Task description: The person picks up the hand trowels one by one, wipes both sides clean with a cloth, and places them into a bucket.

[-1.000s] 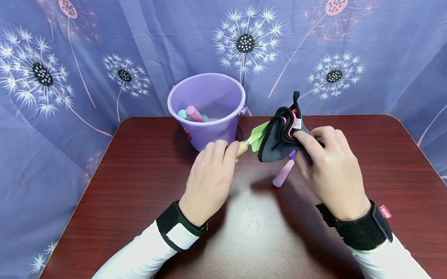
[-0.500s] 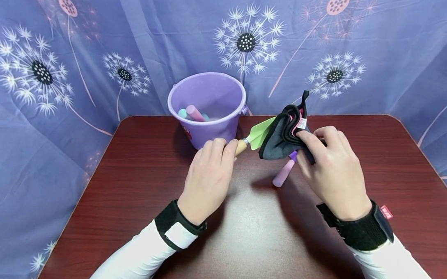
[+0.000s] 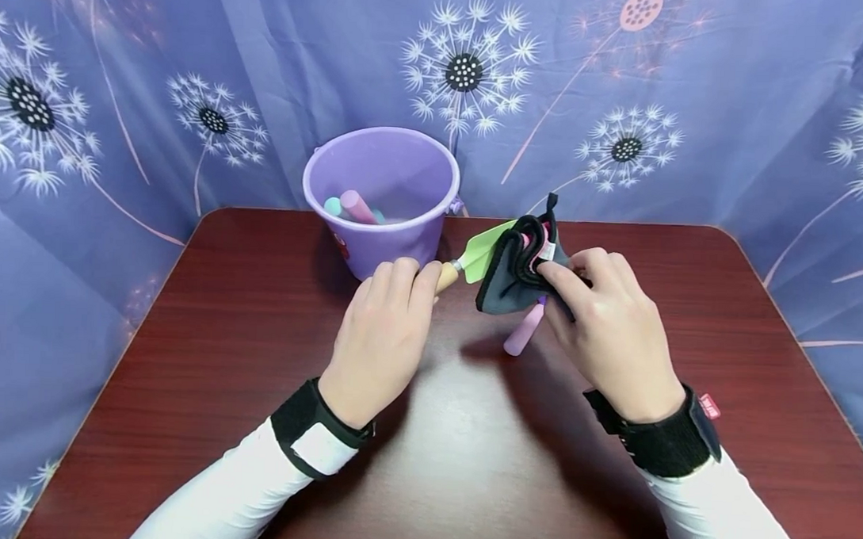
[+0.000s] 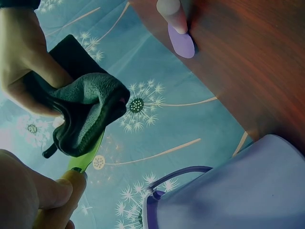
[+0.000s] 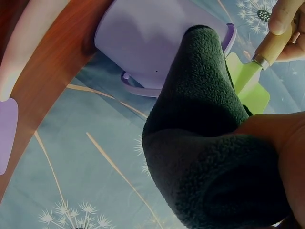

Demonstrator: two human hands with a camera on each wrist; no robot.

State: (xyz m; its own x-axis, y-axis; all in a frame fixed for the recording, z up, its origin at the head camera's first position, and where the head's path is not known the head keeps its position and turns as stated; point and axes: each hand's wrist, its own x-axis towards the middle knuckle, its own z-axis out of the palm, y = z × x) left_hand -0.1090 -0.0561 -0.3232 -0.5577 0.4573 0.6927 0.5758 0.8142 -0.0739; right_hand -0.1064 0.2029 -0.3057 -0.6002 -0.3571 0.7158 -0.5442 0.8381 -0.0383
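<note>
Within the left grip [image 3: 381, 339], a green-bladed trowel [image 3: 477, 257].

- Dark-grey folded plush cloth [image 3: 502, 284], black-edged
- Broad lime-green trowel [image 3: 479, 257], tan wooden handle [image 3: 447, 278]
- Far lilac round plastic bucket [image 3: 402, 249]
- Red-brown wood-grained table [image 3: 215, 325]
- Far blue fabric curtain [image 3: 325, 52], white dandelions [image 3: 463, 72]

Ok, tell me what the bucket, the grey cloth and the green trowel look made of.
Bucket: probably plastic, smooth, evenly coloured, satiny. Grey cloth: fleecy fabric, judging by fuzzy pile. Green trowel: tan matte handle, likely wood; smooth blade, painted metal or plastic, unclear.
</note>
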